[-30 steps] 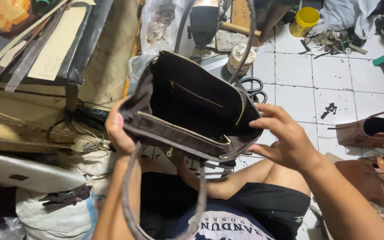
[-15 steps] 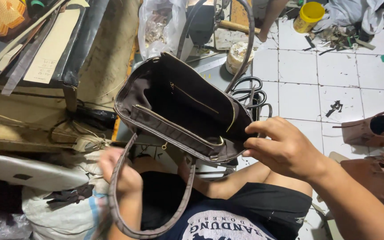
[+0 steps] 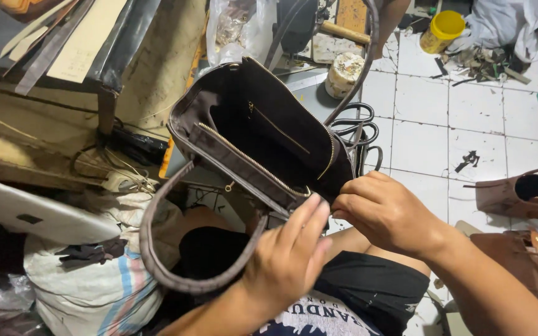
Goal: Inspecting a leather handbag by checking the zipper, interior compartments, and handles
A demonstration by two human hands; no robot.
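We see both hands at the near corner of a dark brown handbag [image 3: 263,140], which is held tilted over the person's lap with its mouth open toward us. The left hand [image 3: 287,258] comes up from below, fingers together and pressed against the bag's lower rim, gripping it there. The right hand [image 3: 387,211] is curled, its fingertips pinching the bag's edge at the end of the zip, just beside the left hand. Gold zip teeth run along the open mouth, and a second short zip shows on the dark lining inside. One strap [image 3: 175,249] loops down from the bag toward the left, hanging over the knee; the other arcs up behind the bag.

Further out, we find a striped sack [image 3: 94,286] on the left below a cluttered wooden desk [image 3: 26,155] with strips of leather lying on it. Behind the bag stands a white tin [image 3: 344,73] on the white tiled floor [image 3: 443,124], with black loops of cord near it. A yellow tub [image 3: 442,30] sits farther back among scraps. On the right, well apart from the hands, lie two lighter brown bags [image 3: 524,218].
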